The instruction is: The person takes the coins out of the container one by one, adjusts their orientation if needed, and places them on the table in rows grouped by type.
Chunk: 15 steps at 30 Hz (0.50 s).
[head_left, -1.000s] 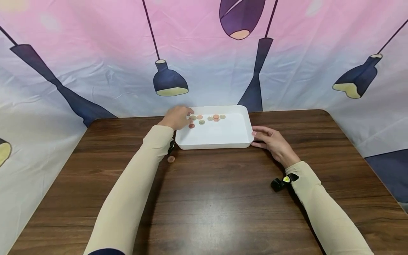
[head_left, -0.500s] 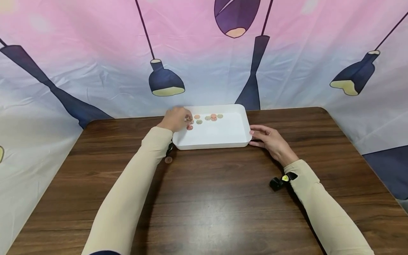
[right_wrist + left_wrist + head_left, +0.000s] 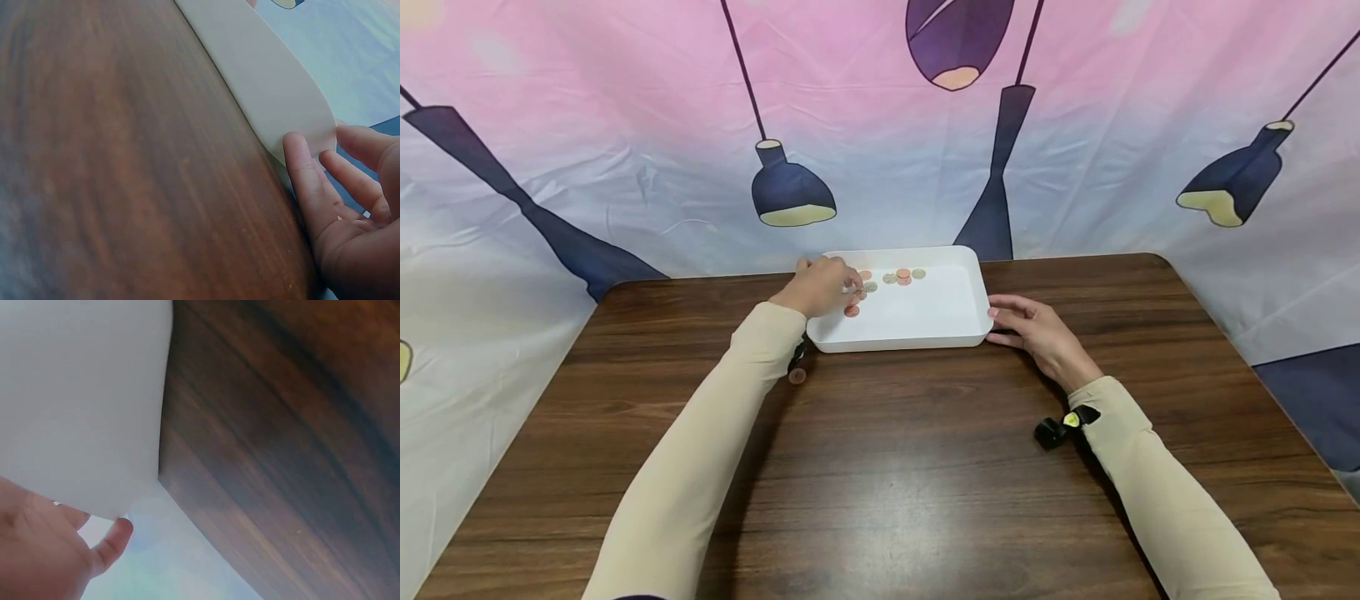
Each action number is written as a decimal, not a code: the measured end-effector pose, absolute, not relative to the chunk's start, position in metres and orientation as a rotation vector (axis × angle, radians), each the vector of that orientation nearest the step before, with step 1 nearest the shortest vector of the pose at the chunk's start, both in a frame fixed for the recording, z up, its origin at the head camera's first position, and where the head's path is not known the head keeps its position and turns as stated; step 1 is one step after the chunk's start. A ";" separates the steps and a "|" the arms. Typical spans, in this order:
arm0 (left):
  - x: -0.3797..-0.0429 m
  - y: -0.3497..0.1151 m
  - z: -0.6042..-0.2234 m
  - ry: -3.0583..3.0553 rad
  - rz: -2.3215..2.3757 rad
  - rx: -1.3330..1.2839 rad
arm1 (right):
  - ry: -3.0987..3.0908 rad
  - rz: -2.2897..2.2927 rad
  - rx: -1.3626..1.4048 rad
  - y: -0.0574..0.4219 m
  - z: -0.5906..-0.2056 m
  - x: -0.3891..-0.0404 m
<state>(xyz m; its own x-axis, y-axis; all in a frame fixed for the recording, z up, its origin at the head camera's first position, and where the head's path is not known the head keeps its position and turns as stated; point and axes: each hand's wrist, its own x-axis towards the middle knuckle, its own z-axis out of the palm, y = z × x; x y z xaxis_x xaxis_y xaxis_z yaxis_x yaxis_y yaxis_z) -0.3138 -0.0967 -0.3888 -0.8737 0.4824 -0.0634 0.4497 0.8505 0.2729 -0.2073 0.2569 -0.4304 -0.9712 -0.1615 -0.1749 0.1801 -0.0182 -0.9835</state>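
A shallow white tray [image 3: 925, 321] lies near the far edge of the table, with several copper and gold-toned coins [image 3: 903, 275] in its left and back part. My left hand [image 3: 822, 287] reaches over the tray's left end, its bent fingertips pinching a gold-toned coin [image 3: 862, 293] low over the floor. Close below those fingertips is a reddish coin [image 3: 852, 311]. In the left wrist view the tray wall hides most of the left hand [image 3: 56, 544]. At the opposite end, my right hand [image 3: 1041, 337] holds the tray's near right corner, thumb at the rim, another finger against the front wall.
One loose coin [image 3: 797, 377] lies on the brown wooden table [image 3: 895, 467], just outside the tray near the left wrist. Behind the table's far edge hangs a cloth [image 3: 880, 167] printed with lamps. A black wrist camera [image 3: 1051, 432] sits beside the right sleeve.
My left hand has moved slightly toward the near side of the tray, and the leftmost coins have shifted nearer. The right hand keeps its place at the corner. The head view has shifted slightly.
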 end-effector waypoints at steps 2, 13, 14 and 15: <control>-0.312 -0.099 -0.389 2.905 0.398 0.732 | 2.017 -2.087 0.021 0.255 -0.430 -0.209; -0.303 -0.087 -0.397 3.051 0.263 0.738 | 2.024 -2.078 0.014 0.257 -0.429 -0.208; -0.302 -0.086 -0.397 3.052 0.268 0.713 | 2.015 -2.083 0.010 0.257 -0.430 -0.207; -0.301 -0.084 -0.397 3.046 0.273 0.681 | 2.009 -2.088 0.013 0.257 -0.430 -0.207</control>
